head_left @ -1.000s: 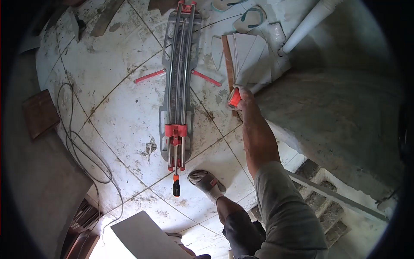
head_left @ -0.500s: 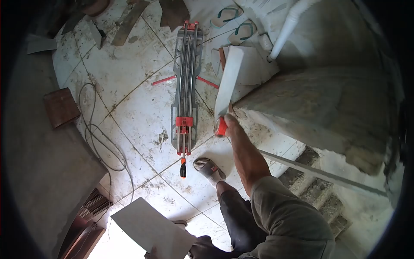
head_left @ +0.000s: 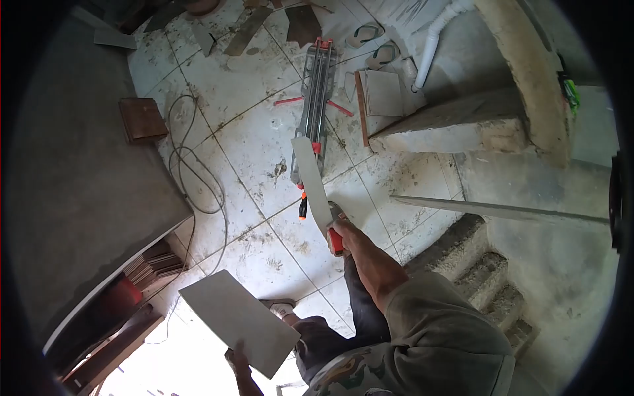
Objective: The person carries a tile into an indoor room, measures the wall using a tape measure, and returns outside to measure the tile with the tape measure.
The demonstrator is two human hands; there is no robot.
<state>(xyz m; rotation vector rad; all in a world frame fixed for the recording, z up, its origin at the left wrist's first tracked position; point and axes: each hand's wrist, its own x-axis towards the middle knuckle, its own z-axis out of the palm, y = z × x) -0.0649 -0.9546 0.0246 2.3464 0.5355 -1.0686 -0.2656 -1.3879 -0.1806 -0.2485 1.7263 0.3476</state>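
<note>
My left hand is closed on the lower left edge of a large grey rectangular tile, at the bottom of the view. In my right hand are a red object and the lower end of a long narrow pale strip. This strip slants up and to the left, over the lower part of the tile cutter. The cutter lies on the floor with its black and orange handle towards me.
A brown box and a looped cable are at the left. Sandals and stacked tile pieces lie at the upper right. Rough steps descend at the lower right, below a long bar.
My right hand has lifted the pale strip from beside the tile pieces and brought it back across the cutter. The view has shifted, and my left hand with the grey tile shows more fully.
</note>
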